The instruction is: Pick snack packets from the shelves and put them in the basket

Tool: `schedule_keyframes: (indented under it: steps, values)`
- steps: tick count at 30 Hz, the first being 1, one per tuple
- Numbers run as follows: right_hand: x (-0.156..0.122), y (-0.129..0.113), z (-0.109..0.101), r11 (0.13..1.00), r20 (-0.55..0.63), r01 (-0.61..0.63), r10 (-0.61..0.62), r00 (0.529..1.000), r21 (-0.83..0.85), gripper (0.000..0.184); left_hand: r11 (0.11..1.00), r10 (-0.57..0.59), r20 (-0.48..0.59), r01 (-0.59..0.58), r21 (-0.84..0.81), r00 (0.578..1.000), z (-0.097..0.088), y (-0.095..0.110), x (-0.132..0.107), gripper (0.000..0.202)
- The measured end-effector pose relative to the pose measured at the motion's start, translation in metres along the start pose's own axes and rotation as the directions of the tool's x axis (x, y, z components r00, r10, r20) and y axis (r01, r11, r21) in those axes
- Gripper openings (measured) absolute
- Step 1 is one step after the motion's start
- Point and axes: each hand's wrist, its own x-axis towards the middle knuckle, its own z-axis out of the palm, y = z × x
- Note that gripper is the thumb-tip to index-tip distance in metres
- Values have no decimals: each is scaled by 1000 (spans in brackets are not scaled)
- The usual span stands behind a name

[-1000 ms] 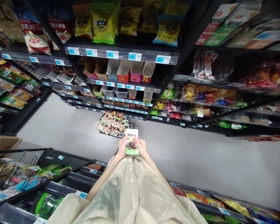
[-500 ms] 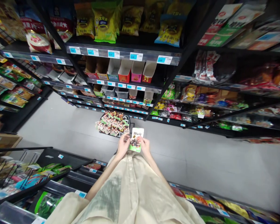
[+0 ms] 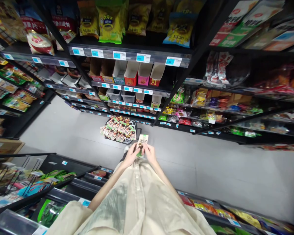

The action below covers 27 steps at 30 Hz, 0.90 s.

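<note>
Both my hands grip one small snack packet (image 3: 143, 140), white at the top with green edges and a dark picture. My left hand (image 3: 132, 154) closes on its left side and my right hand (image 3: 150, 152) on its right side, fingers folded over its lower half. The packet is held low in front of my beige clothing. Just beyond it on the floor sits a dark basket (image 3: 133, 124) heaped with several similar red, green and white packets (image 3: 118, 128).
Black shelves (image 3: 127, 56) with blue price tags rise ahead, filled with yellow snack bags (image 3: 109, 22) and open cardboard display boxes (image 3: 131, 74). More stocked shelves run right. Low racks (image 3: 63, 186) with green packets lie near left. The grey floor (image 3: 210, 166) runs between them.
The packet has tilted and sunk further into my hands, with my fingers now covering its lower picture. My hands shifted slightly up and right in view.
</note>
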Motion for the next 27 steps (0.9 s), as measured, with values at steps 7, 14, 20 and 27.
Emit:
schedule_keyframes:
  steps: [7, 14, 20, 27]
  values:
    - [5, -1, -7, 998, -265, -54, 55, 963, 14, 54, 981, -105, -144, 78, -178, 984, 0, -19, 6, 51]
    - [-2, 0, -9, 999, -172, -16, 7, 985, -50, 46, 976, -184, -48, 177, -125, 982, -5, -24, 7, 51]
    - [-1, 2, -7, 993, -136, -28, 12, 991, -114, 44, 984, -54, -153, 78, 159, 987, -11, -24, 12, 55]
    - [2, 5, -3, 1000, -172, -22, 21, 985, -1, 38, 920, 69, -151, -5, 392, 986, -7, -8, 6, 50]
